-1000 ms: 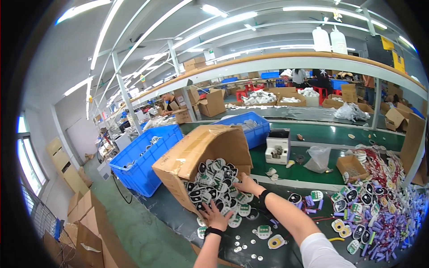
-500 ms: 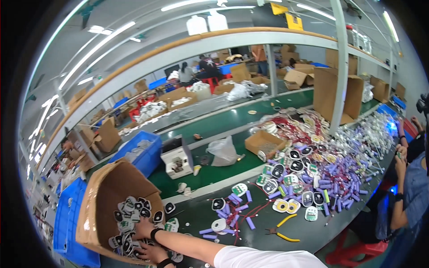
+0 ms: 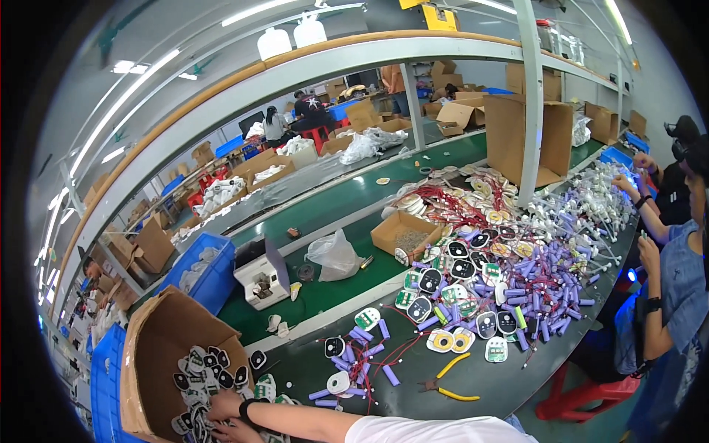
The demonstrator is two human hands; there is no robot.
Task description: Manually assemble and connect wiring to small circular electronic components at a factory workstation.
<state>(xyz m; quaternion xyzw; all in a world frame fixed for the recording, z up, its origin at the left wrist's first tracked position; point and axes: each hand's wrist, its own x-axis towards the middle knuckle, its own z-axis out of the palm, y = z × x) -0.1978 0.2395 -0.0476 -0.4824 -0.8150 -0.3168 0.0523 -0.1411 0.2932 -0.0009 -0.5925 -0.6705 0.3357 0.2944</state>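
My right hand [image 3: 224, 406] reaches into the mouth of a tilted cardboard box [image 3: 144, 369], its fingertips lost among small rounded plastic housings [image 3: 198, 367]. Some housings show black-and-white faces, others green circuit boards. Just below, my left hand [image 3: 238, 431] lies against the same heap with its fingers stretched out, partly cut off by the lower edge. Both hands are close together, and whether either pinches a piece is hidden. More green-board pieces [image 3: 264, 387] lie beside the box's open side, near my right wrist, which wears a black band.
Yellow-handled pliers [image 3: 452, 378] lie on the dark bench. Behind them spreads a pile of purple cylindrical cells [image 3: 537, 292], red wires and housings. A blue bin [image 3: 203, 269], a white device [image 3: 262, 277] and a plastic bag [image 3: 336, 255] stand farther back. Co-workers [image 3: 676, 295] work at right.
The view has shifted, so the bench contents sit farther left in the picture. My hands have drawn closer together at the heap in the box, with less of the left one showing.
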